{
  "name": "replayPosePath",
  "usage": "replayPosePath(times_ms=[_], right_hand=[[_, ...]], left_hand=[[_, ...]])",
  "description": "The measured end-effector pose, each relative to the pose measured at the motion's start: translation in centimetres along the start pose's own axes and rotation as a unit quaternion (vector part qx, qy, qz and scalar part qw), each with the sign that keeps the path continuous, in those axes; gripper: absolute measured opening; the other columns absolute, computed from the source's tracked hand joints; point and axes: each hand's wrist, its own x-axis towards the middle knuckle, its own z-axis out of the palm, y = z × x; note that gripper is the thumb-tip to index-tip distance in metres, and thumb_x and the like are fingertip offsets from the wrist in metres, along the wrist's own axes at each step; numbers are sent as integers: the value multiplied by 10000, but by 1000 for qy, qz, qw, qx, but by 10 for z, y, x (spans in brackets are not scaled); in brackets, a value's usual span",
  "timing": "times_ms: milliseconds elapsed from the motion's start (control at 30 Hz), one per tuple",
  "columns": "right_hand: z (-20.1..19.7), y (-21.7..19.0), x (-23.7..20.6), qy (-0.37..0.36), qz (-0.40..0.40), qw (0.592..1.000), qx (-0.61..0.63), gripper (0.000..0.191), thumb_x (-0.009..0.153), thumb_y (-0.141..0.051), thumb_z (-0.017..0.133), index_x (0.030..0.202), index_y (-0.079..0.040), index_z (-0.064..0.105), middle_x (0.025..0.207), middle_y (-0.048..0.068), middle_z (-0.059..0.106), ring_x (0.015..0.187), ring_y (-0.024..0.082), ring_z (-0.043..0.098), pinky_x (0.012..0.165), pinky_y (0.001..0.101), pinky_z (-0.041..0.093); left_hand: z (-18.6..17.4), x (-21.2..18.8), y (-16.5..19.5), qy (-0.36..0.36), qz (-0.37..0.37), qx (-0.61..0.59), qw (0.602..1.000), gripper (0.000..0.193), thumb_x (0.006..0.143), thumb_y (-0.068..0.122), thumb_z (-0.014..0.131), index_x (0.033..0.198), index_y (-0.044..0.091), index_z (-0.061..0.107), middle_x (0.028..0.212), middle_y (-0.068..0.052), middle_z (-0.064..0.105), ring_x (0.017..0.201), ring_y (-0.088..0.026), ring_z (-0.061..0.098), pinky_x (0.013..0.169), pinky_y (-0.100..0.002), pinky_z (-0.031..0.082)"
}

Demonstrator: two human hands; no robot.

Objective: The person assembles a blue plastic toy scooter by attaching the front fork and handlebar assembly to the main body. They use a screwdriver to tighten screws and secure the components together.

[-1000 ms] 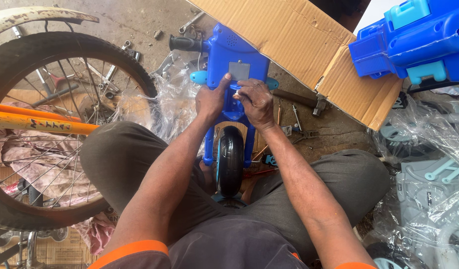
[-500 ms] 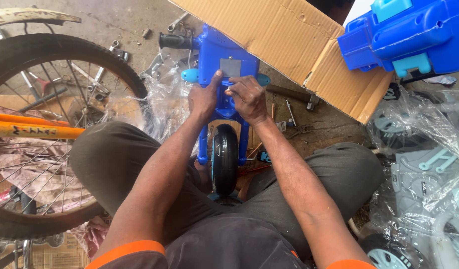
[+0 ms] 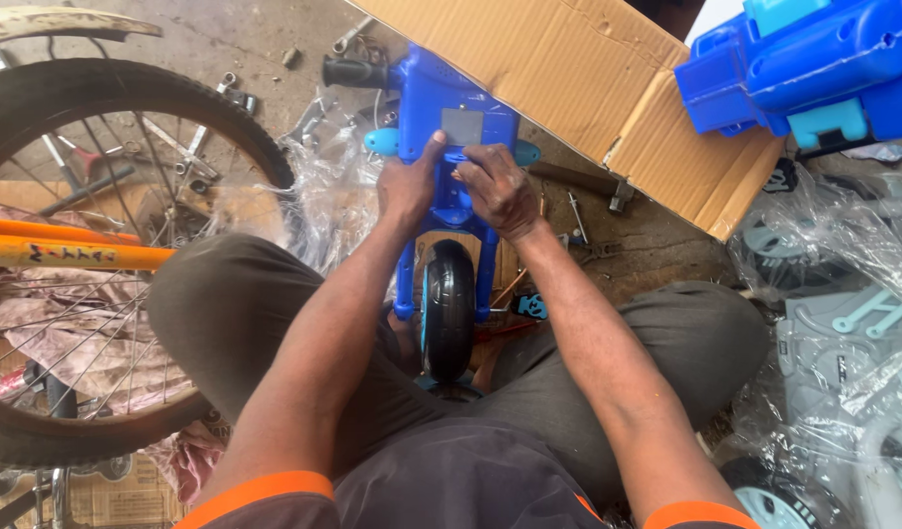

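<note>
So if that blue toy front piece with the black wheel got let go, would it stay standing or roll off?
Probably it would tip: the blue fork assembly stands tall on one narrow black wheel, steadied by the left hand and right hand. The round wheel could roll. Being moulded plastic, it likely feels stiff and fairly light.

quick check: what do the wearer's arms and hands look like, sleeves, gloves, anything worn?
Both arms are bare from the short sleeves down. The dark short sleeves with orange cuff bands end above the elbows. The left hand and right hand are bare: no gloves, and no watch or wristband shows. Whether any ring is worn is too small to tell.
</note>
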Motion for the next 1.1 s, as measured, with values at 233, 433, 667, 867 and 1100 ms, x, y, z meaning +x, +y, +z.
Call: replayPosePath(times_ms=[233,433,667,867,1100], right_hand=[[5,2,2,-14,-12,1000,-4,158,965,-69,760,998,-41,608,1071,122,673,984,275,697,789,349,625],[7,-1,-3,0,59,998,36,198,945,-101,805,1012,-35,630,1096,121,686,986,269,695,785,356,614],[11,-8,-1,25,112,992,46,199,898,-145,832,1007,-90,675,1117,69,701,1039,252,699,847,347,624],[16,-10,1,21,129,990,56,191,897,-147,838,1007,-102,688,1184,73,672,1034,216,709,825,300,624],[19,-17,-1,18,218,969,117,157,890,-128,833,947,-99,689,1267,92,662,966,159,741,789,272,621]], left_hand=[[-2,9,-2,20,-15,39,999,776,739,730,687,1125,61,764,1064,-196,761,1040,-348,724,913,-445,533],[1,11,-1,-1,-42,40,998,776,708,747,681,1068,68,790,1030,-182,778,1015,-333,751,904,-441,550],[-1,14,2,-2,-48,46,998,789,718,746,682,1079,51,784,1045,-198,766,1034,-343,731,914,-441,536],[-4,16,5,-26,-71,46,996,792,739,742,678,1097,41,768,1067,-197,762,1045,-334,736,912,-437,548],[-6,17,6,-20,-93,35,995,794,744,719,692,1112,19,764,1113,-203,750,1074,-343,715,919,-444,537]])
